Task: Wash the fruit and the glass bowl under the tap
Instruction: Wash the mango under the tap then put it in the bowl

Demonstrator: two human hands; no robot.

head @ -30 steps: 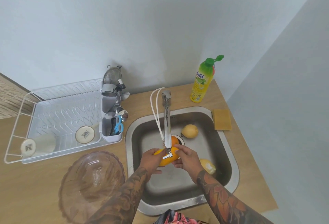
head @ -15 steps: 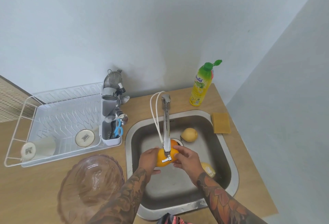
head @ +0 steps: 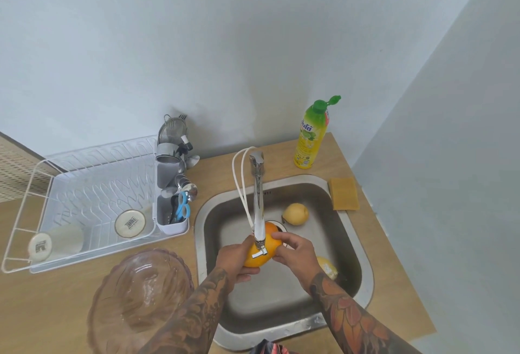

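Both hands hold an orange fruit [head: 260,258] under the spout of the chrome tap [head: 258,201], over the steel sink [head: 363,291]. My left hand [head: 235,262] cups it from the left and below; my right hand [head: 295,255] grips its right side. Behind it, by the drain, a second orange fruit [head: 270,227] is partly hidden by the tap. A yellow pear-like fruit [head: 295,214] lies at the sink's back. Another yellow fruit [head: 327,268] lies at the right, partly behind my right wrist. The glass bowl [head: 140,300] stands on the counter left of the sink.
A white dish rack [head: 81,201] with two cups and a cutlery holder [head: 173,201] stands at the left. A green-capped dish soap bottle [head: 311,137] and a yellow sponge [head: 343,193] are behind and right of the sink. Walls close in at the back and right.
The hands have turned the orange fruit under the spout, so it now sits more upright between them. The view has tilted slightly; the other fruit and the bowl have not moved.
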